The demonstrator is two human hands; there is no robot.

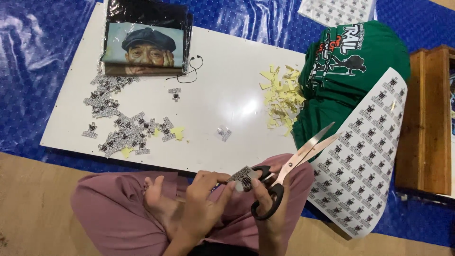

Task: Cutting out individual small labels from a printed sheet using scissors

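Left hand (199, 204) is pinching a small cut-out sticker (242, 178) over the lap, steadying it w/ right hand (268, 208), fingers closed thru black-handled scissors (294, 161), blades parted. Printed sticker sheet (369, 151) is lying just right; cut stickers (118, 128) are piling on white tabletop (222, 95).

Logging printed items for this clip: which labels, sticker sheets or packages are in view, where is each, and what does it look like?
Small label: pinched in left hand, by scissors in right hand; grey-black.
Sticker sheet: right, over green shirts; white, rows of black emblems.
Second sheet: top edge, similar.
Cut labels: scattered left on white board.
Bagged package: top left; clear plastic, portrait print on black.
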